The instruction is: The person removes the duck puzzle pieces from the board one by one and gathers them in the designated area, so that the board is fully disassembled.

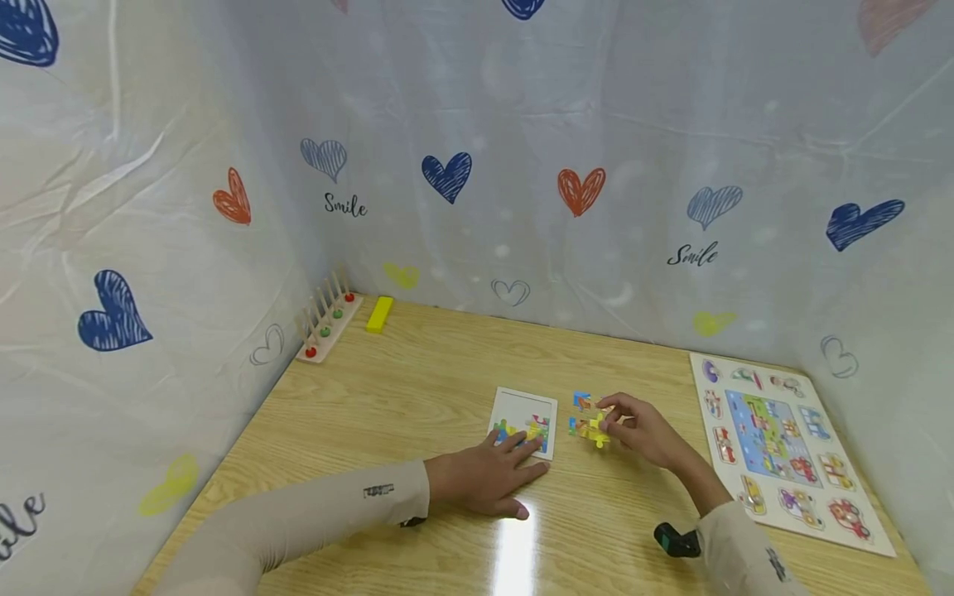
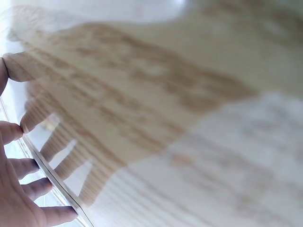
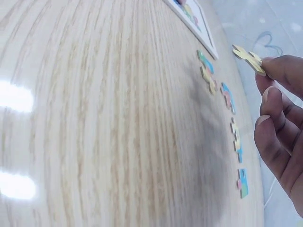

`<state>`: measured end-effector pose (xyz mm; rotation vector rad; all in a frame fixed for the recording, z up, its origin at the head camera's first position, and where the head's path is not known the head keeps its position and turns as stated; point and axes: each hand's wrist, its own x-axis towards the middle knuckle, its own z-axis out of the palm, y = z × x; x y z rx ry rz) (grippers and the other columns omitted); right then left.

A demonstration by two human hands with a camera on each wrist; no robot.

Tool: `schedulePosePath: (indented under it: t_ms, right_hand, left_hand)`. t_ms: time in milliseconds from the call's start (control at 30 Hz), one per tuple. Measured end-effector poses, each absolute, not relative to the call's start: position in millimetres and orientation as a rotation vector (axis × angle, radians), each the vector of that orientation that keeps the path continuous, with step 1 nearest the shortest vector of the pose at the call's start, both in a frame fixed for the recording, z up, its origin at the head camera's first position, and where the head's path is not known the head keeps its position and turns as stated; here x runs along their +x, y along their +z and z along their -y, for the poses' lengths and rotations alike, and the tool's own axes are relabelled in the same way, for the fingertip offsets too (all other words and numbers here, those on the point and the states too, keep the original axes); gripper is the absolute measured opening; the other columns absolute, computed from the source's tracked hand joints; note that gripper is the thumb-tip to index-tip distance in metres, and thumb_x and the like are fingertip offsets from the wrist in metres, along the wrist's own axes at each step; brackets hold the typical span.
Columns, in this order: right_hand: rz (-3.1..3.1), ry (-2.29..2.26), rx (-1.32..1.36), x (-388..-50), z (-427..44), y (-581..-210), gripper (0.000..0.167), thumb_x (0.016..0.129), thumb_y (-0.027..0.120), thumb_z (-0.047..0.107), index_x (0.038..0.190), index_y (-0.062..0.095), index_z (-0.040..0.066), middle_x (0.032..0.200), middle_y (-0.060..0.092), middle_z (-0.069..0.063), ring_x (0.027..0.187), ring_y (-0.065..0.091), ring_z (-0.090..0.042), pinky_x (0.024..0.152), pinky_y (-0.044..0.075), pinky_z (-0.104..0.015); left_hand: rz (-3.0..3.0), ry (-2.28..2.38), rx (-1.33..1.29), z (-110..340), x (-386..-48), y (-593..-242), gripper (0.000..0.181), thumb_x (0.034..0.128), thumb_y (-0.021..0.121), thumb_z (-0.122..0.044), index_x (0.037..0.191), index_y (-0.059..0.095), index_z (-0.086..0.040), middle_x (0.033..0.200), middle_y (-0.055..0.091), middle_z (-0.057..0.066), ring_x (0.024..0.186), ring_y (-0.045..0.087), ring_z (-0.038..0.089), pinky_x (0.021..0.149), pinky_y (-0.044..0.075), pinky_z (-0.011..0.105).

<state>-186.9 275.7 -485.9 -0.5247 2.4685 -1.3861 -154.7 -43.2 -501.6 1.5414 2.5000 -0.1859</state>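
Observation:
A small white puzzle frame lies mid-table, its near part filled with colourful pieces. My left hand rests with spread fingers on its near edge and pieces; in the left wrist view the fingertips of my left hand touch the frame's edge. Between thumb and finger, my right hand pinches a yellow puzzle piece above the table, right of the frame. Loose pieces lie on the table beneath, among them a blue and orange one; the right wrist view shows several, such as a blue-green one.
A large picture puzzle board lies on the right. At the back left stand a wooden peg rack with red and green beads and a yellow block. A curtain with hearts encloses the table's back and sides.

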Motion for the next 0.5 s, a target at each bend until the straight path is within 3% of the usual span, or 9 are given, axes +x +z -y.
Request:
schedulePosePath:
  t_ms: [233, 500]
  right_hand:
    - [-2.472, -1.406, -0.475, -181, -284, -490, 0.028, 0.102, 0.056, 0.005, 0.125, 0.052, -0.011, 0.094, 0.063, -0.018, 0.059, 0.055, -0.011, 0.05, 0.045, -0.027]
    - [-2.535, -1.363, -0.327, -180, -290, -501, 0.024, 0.1, 0.062, 0.009, 0.119, 0.057, -0.005, 0.091, 0.065, -0.014, 0.061, 0.059, -0.014, 0.054, 0.049, -0.029]
  left_hand:
    - [-2.506, -0.161, 1.554, 44, -155, -502, 0.073, 0.1027, 0.027, -0.065, 0.162, 0.021, -0.023, 0.168, 0.016, 0.012, 0.153, 0.022, 0.035, 0.113, 0.035, 0.058]
    - [-2.511, -0.18, 1.558, 44, -155, -503, 0.073, 0.1027, 0.026, -0.065, 0.162, 0.022, -0.023, 0.168, 0.017, 0.013, 0.153, 0.024, 0.035, 0.111, 0.037, 0.059]
